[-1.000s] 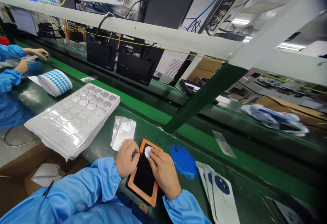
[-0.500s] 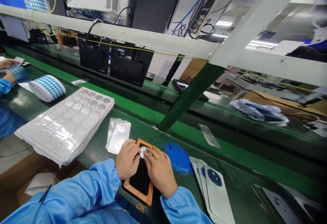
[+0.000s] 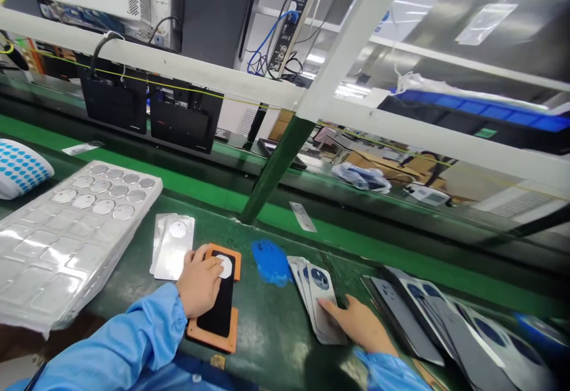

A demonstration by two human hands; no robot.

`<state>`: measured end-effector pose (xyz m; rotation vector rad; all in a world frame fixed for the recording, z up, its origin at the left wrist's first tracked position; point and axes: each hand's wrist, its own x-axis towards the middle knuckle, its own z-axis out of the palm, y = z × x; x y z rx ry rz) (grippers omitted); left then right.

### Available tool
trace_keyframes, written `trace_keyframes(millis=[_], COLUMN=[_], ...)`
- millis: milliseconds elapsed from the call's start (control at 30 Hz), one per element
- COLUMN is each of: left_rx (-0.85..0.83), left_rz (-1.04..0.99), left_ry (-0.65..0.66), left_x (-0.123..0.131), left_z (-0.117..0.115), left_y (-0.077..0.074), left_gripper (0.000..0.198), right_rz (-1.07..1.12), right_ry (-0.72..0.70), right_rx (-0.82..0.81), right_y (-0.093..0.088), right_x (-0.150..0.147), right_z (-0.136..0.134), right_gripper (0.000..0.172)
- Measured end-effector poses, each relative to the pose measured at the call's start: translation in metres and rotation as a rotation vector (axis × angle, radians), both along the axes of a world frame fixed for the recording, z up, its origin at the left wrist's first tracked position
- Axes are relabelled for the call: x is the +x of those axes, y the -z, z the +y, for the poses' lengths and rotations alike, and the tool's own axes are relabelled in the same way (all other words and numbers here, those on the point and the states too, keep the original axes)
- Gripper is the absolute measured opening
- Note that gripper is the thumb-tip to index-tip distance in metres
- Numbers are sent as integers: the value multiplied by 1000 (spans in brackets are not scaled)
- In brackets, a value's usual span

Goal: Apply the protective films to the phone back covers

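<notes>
Right hand [image 3: 363,324] now off orange fixture [image 3: 212,341], touching white panels [image 3: 322,324] to its right; left hand [image 3: 199,285] rests fingertips on fixture's white disc [image 3: 226,268]. Grips: cannot tell. Two-handed placing apparently done.

Glossy blue garment [image 3: 176,373]; left sleeve [image 3: 129,334] loose, deeply creased, gathered at the cuff [image 3: 177,306]; right sleeve [image 3: 385,370] matching

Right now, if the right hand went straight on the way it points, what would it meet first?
The fanned stack of pale panels: the right hand's foremost tip lies over the top panel, though contact is unclear. Past it, the blue item seems next.
</notes>
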<state>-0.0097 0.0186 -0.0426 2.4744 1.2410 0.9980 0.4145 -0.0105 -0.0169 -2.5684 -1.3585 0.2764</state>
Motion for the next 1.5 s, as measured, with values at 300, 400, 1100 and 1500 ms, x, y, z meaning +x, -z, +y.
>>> trace_keyframes(millis=[300, 400, 1100, 1500], left_rx=[-112, -360, -769, -916], left_rz=[-295, -496, -896, -1001], left_ry=[-141, -132, 41, 194], left_x=[-5, 1, 25, -13], left_z=[-7, -14, -27, -52], left_y=[-2, -15, -28, -53], left_gripper=[10, 10, 17, 43], right_rz=[148, 241, 657, 60], right_ry=[-4, -45, -94, -963], right_rx=[140, 260, 400, 749], right_y=[-25, -25, -37, -31], right_x=[-1, -35, -119, -266], right_z=[-5, -13, -15, -43], right_gripper=[48, 55, 59, 20])
